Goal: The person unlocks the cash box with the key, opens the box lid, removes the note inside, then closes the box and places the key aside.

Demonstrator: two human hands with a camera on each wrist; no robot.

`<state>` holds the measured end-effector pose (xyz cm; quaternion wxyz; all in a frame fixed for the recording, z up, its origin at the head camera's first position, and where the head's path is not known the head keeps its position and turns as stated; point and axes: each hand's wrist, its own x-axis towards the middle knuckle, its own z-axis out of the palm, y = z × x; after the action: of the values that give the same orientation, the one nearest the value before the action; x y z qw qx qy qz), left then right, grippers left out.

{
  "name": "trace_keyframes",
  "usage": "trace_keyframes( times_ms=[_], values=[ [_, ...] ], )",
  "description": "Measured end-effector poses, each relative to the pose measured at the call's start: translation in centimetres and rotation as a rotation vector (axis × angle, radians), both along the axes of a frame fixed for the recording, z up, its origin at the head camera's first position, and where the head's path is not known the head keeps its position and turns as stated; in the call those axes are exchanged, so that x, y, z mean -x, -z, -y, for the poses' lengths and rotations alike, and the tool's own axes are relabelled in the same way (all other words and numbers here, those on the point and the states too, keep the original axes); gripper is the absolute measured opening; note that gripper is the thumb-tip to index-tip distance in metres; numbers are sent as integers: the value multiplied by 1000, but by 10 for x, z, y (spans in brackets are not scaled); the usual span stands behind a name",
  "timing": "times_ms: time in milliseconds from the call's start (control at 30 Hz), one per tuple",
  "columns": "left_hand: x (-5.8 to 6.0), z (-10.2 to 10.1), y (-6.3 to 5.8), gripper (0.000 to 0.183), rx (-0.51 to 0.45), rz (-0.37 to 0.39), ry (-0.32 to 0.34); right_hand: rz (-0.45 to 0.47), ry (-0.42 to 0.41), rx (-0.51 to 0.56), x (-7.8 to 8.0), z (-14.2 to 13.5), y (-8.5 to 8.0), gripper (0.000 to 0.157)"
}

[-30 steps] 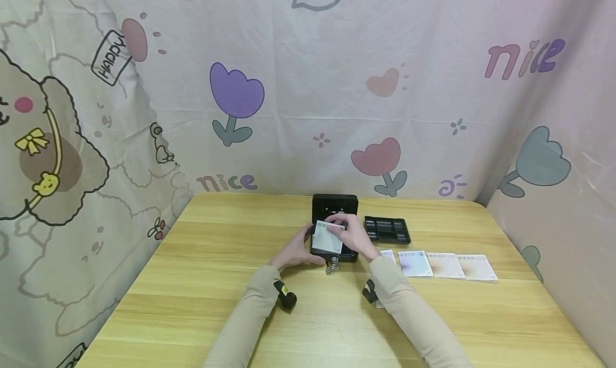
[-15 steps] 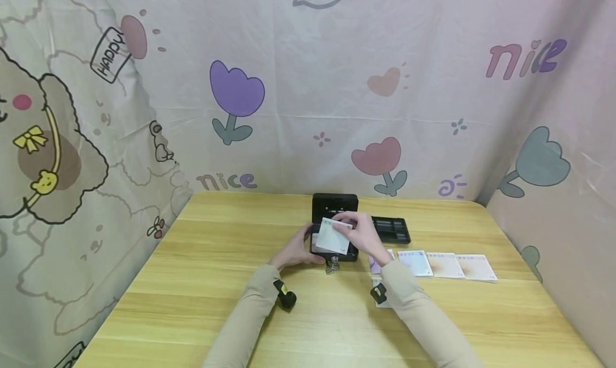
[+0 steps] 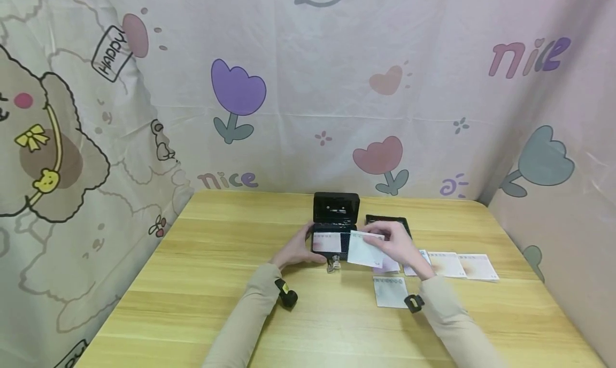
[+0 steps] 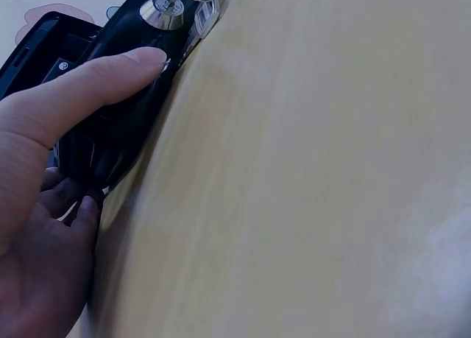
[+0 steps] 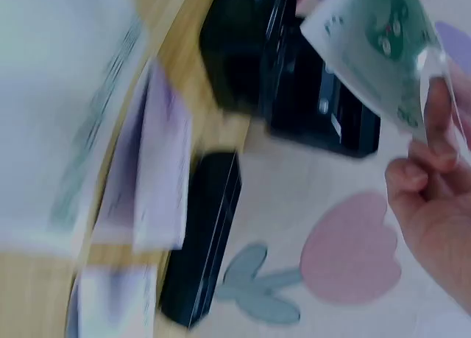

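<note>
A small black cash box (image 3: 336, 207) stands with its lid raised, a pinkish banknote (image 3: 327, 242) lying in its left part. My left hand (image 3: 294, 248) grips the box's left side, its thumb laid along the front near the lock in the left wrist view. Keys (image 4: 206, 18) on a ring hang from that lock (image 4: 163, 11). To the right of the box, my right hand (image 3: 394, 243) pinches a pale green banknote (image 3: 364, 250) by its upper right edge. The right wrist view shows this green note (image 5: 383, 51) curved and raised, with the thumb and fingers at one end.
Behind my right hand lies a black compartment tray (image 3: 385, 218), partly covered. Purple notes (image 3: 386, 267), blue-violet notes (image 3: 410, 270) and orange-tinted notes (image 3: 447, 265) form a row to the right. A grey-green note (image 3: 390, 292) lies in front of that row.
My right hand has carried the green banknote from over the cash box to the right, uncovering the pinkish note inside. The left hand stays on the box.
</note>
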<state>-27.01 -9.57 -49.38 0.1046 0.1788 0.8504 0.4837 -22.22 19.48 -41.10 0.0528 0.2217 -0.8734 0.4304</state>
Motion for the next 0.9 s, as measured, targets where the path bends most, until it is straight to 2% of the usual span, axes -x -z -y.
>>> trace_keyframes(
  times_ms=[233,500,700,900],
  values=[
    [0,-1,1,119,1,-3,-2,102,-70,-46,-11,-41,9,18],
    [-1,-1,1,119,4,3,-9,103,-129,-59,-21,-70,18,18],
    [0,-1,1,120,4,6,-9,104,-141,-58,-28,-92,25,19],
    [-1,0,-1,120,-4,14,-4,118,-171,-92,-31,-110,31,13]
  ],
)
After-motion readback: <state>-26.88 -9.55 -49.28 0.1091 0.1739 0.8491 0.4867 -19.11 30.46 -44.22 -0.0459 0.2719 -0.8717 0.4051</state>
